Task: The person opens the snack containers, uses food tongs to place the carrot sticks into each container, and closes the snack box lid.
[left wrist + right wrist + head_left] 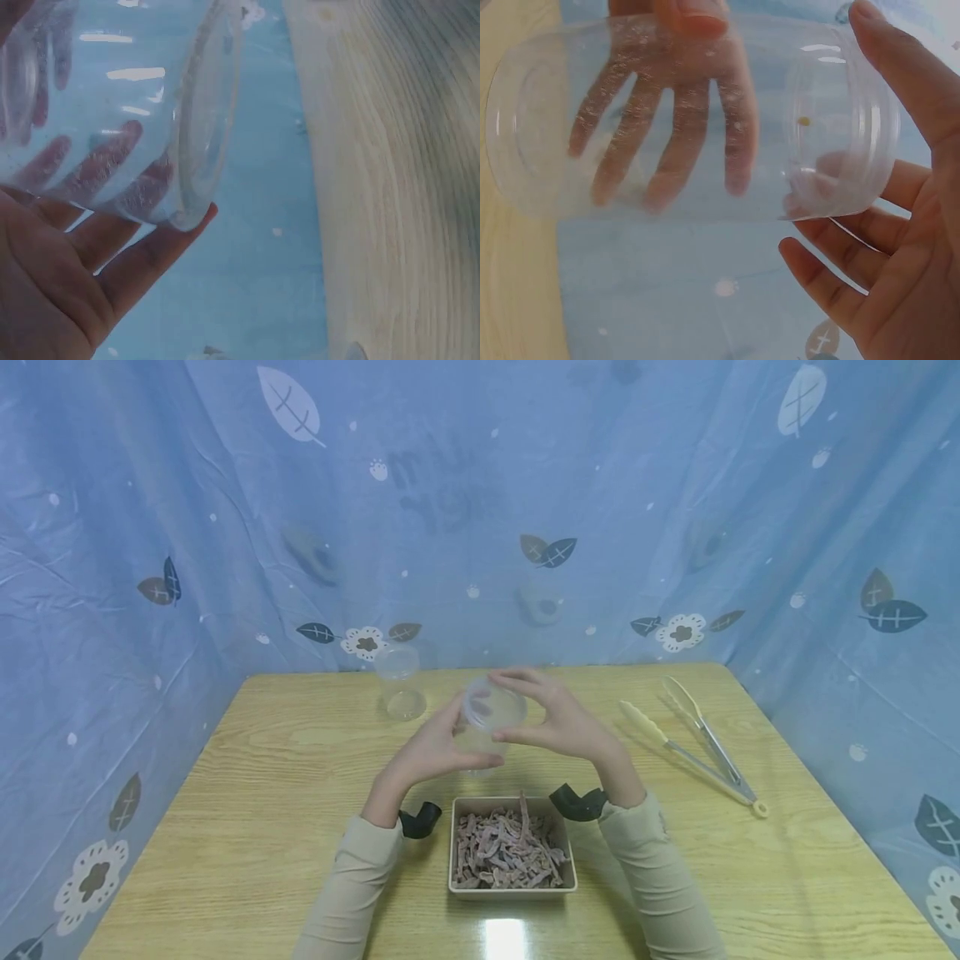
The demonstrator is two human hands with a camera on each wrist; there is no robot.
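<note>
A clear plastic jar [480, 737] is held up above the table, just behind a tray of dried strips. My left hand [435, 747] grips the jar around its body; through the clear wall in the right wrist view, its fingers [682, 150] are spread along the far side. With thumb and fingers, my right hand [551, 718] holds the jar's wide top end. A small yellow speck [803, 121] shows near that end. The tray [513, 894] is beige and rectangular, filled with brownish dried strips [502, 852], one sticking up at the back.
Another clear jar [405, 703] stands at the back left of the wooden table [300, 793]. Metal tongs [723, 764] with pale yellow tips lie spread at the right. A blue patterned curtain [480, 510] borders the table at the back and both sides.
</note>
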